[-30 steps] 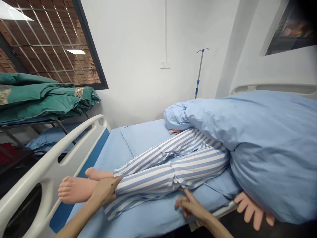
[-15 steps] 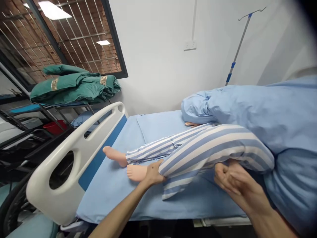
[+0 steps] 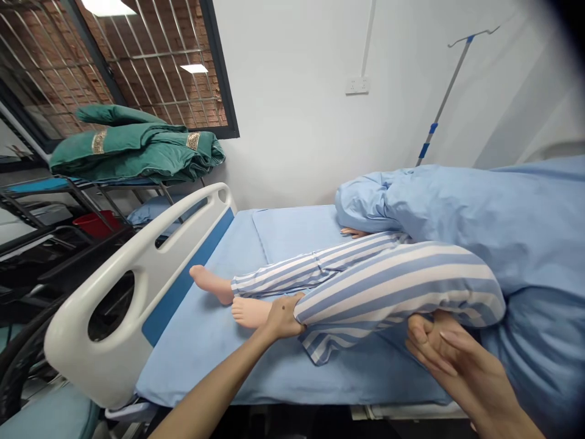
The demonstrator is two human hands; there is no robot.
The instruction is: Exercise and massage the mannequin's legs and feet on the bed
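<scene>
A manikin's legs in blue-and-white striped trousers (image 3: 393, 283) lie on the bed, the nearer one bent at the knee. My left hand (image 3: 286, 316) is closed around the nearer leg's ankle, just above the bare foot (image 3: 250, 312). A loose trouser flap hangs below that wrist onto the sheet. Under the bent leg, close to the knee, my right hand (image 3: 450, 350) is palm up with curled fingers, gripping the trouser leg from beneath; some fingertips are hidden by the cloth. The farther foot (image 3: 212, 284) rests on the sheet.
A blue quilt (image 3: 457, 201) covers the manikin's upper part, with its fingers (image 3: 354, 232) showing at the edge. The white footboard (image 3: 68, 341) stands at the left. Behind are folded green bedding (image 3: 137, 149), a red basin (image 3: 97, 224) and an IV pole (image 3: 445, 100).
My right hand has shifted slightly right and down beneath the bent leg. The hanging trouser flap has folded. My left hand keeps its hold at the ankle; the view has shifted a little.
</scene>
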